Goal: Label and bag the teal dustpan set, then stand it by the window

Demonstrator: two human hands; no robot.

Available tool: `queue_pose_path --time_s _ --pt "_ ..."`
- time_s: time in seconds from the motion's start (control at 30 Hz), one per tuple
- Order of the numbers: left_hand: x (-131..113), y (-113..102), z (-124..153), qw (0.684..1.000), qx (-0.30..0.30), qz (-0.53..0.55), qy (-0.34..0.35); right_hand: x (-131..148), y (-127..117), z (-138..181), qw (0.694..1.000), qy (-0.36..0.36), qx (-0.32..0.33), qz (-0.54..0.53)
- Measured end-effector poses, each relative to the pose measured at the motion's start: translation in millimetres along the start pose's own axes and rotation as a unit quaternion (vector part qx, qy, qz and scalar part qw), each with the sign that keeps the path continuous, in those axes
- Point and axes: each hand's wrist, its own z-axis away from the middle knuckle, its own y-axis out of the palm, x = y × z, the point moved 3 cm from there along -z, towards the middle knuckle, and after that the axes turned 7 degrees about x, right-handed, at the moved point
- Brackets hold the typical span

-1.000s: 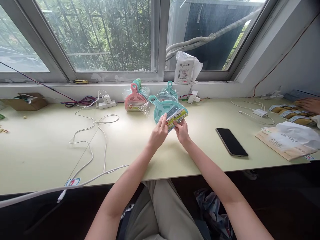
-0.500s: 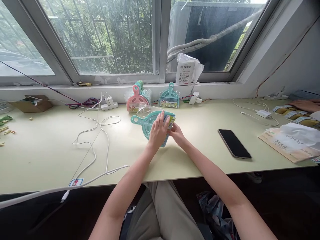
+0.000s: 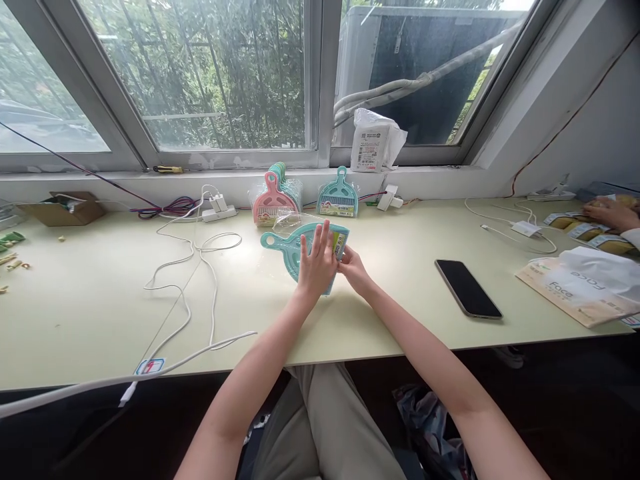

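A teal dustpan (image 3: 293,260) in clear plastic wrap is held tilted above the table, its handle with a hole pointing left. My left hand (image 3: 318,267) lies flat against its face, fingers stretched out and thumb apart, beside a yellow-green label (image 3: 339,243). At the wide right edge, my right hand (image 3: 354,269) grips the dustpan with fingers closed; its fingertips are partly hidden. Behind it stand a row of wrapped dustpan sets with a pink one (image 3: 273,200) in front, and a single teal dustpan set (image 3: 340,193) with a brush.
White cables (image 3: 200,267) run across the table's left side. A black phone (image 3: 469,288) and a tissue pack (image 3: 575,287) lie to the right. Another person's hand (image 3: 613,212) is over yellow labelled items (image 3: 590,232). A cardboard box (image 3: 65,210) sits at the far left.
My left hand's fingers have straightened and its thumb has spread away, uncovering more of the label. The other person's hand at far right has shifted slightly.
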Motion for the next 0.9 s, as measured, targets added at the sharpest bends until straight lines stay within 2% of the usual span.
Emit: queue_pose_path --time_s 0.33,0.47,0.53,0.6,0.67,0.73,0.83,0.9 --pt "-1 -1 1 0.999 0.008 -0.039 -0.009 0 0 1 1.0 0.004 -0.008 0.0" --pt "-7 -3 3 0.998 -0.009 -0.056 0.003 0 -5 0 0.999 0.005 -0.039 -0.016" --pt "-4 -10 4 0.998 -0.049 -0.039 -0.031 1 -9 -1 0.998 -0.001 -0.064 -0.028" --pt "8 -20 4 0.984 -0.121 0.023 -0.126 3 -15 -1 0.994 -0.022 -0.097 -0.05" --pt "26 -27 4 0.944 -0.189 0.142 -0.231 6 -21 -2 0.987 -0.055 -0.132 -0.078" --pt "40 -22 0 0.89 -0.186 0.317 -0.269 9 -26 -1 0.978 -0.085 -0.161 -0.097" --pt "42 -1 -8 0.771 -0.053 0.584 -0.25 12 -28 -1 0.974 -0.097 -0.178 -0.098" --pt "32 11 -10 0.694 0.001 0.686 -0.22 11 -26 -1 0.976 -0.087 -0.178 -0.096"
